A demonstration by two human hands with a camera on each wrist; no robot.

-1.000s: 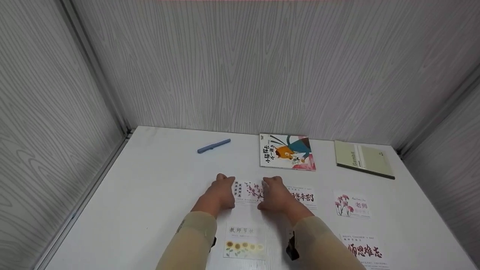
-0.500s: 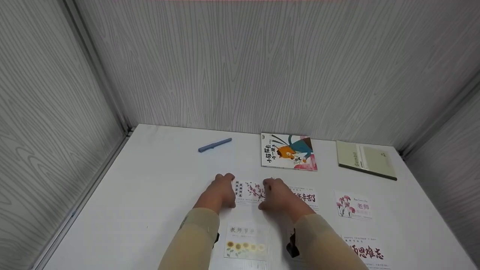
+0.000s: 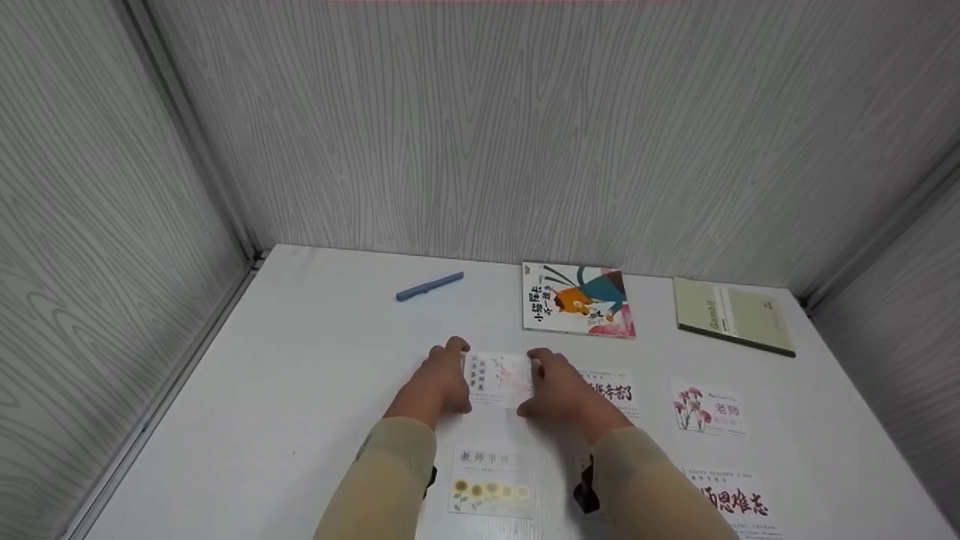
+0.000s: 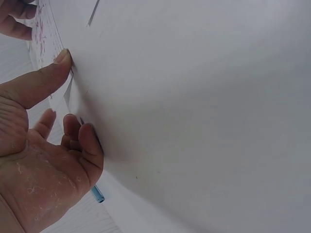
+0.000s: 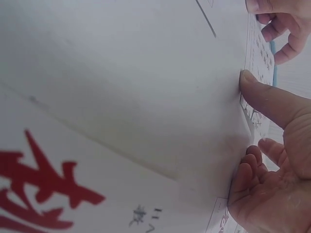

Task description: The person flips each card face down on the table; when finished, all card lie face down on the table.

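we see our left hand [image 3: 442, 381] and our right hand [image 3: 553, 386] on either side of the blossom card [image 3: 498, 377], which sits near the middle of the white counter [image 3: 300, 352]. each grip is grasping a short edge of that card: the left thumb presses the near corner with the fingers curled at the far edge, and the right hand mirrors it. in the left wrist view the left thumb tip [image 4: 60, 58] meets the card's edge, and the curled fingers [image 4: 82, 141] sit just beside it; in the right wrist view the right thumb [image 5: 257, 92] does the same. whether the card is lifted off the counter or lies flat we cannot tell.

at 6 o'clock from the blossom card lies the sunflower card [image 3: 491, 480], between our two sleeves. at 3 o'clock, partly under the right hand, lies a card with dark brush lettering [image 3: 611, 391], and further at 3 o'clock a carnation card [image 3: 709, 409]. at 5 o'clock, by the near edge, is a card with red lettering [image 3: 731, 502]. at 12 to 1 o'clock lies a picture book [image 3: 576, 300], with a pale green notebook [image 3: 731, 315] beyond it at 2 o'clock. a blue pen [image 3: 429, 286] lies at 11 o'clock, well apart from the hands.
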